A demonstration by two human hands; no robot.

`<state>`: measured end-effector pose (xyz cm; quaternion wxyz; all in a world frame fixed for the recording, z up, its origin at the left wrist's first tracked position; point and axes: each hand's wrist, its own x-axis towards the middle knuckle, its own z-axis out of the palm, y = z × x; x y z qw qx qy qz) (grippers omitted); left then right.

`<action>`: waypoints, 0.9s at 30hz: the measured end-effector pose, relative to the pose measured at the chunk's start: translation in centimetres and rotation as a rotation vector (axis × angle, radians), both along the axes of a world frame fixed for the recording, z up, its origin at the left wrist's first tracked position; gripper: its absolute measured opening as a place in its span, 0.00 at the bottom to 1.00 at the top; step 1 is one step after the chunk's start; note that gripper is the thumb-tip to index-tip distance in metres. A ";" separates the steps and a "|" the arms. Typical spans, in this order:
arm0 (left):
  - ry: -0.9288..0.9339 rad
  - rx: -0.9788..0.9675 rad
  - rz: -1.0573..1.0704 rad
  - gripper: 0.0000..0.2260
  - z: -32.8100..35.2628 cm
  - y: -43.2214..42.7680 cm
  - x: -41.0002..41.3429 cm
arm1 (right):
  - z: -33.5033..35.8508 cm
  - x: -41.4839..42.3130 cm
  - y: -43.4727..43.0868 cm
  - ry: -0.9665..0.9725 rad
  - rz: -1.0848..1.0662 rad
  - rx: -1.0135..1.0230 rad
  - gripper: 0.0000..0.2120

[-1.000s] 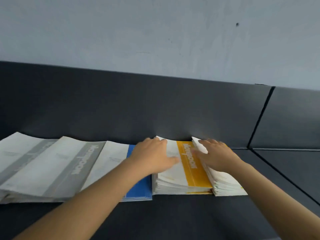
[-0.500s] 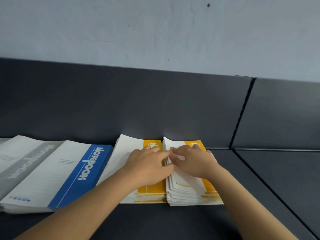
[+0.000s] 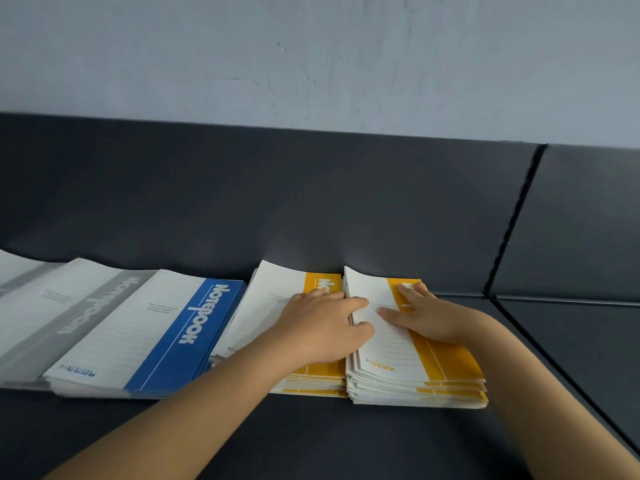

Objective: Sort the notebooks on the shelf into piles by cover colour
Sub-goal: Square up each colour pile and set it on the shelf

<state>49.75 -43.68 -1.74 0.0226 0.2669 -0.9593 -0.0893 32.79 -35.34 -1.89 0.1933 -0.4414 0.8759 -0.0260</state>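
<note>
Head view: left yellow pile (image 3: 273,296) touches right yellow pile (image 3: 391,348) at the shelf's (image 3: 346,445) back edge.
Left hand (image 3: 322,327): flat, fingers straight, pressing their seam.
Right hand (image 3: 433,317): flat on right yellow pile, probably squaring both.

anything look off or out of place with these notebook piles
Yellow is split into two piles side by side: the taller right yellow pile and the lower left yellow pile, though one colour should make one pile. Far cover edges curl up against the back panel.
</note>
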 end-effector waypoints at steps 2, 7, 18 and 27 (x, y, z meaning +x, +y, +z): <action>0.046 -0.025 0.015 0.22 0.2 0.5 -0.8 | 0.0 -0.2 -0.1 0.024 0.018 0.017 0.40; 0.255 0.194 -0.018 0.22 -0.5 1.5 -2.0 | -0.6 -0.5 0.4 0.031 0.058 -0.058 0.39; 0.758 0.668 0.205 0.24 -0.6 0.1 -2.3 | -0.4 0.0 -0.1 0.085 0.086 -0.013 0.37; 0.922 0.899 0.326 0.28 -0.3 -1.2 -2.0 | -0.3 1.2 0.1 0.104 0.138 -0.017 0.36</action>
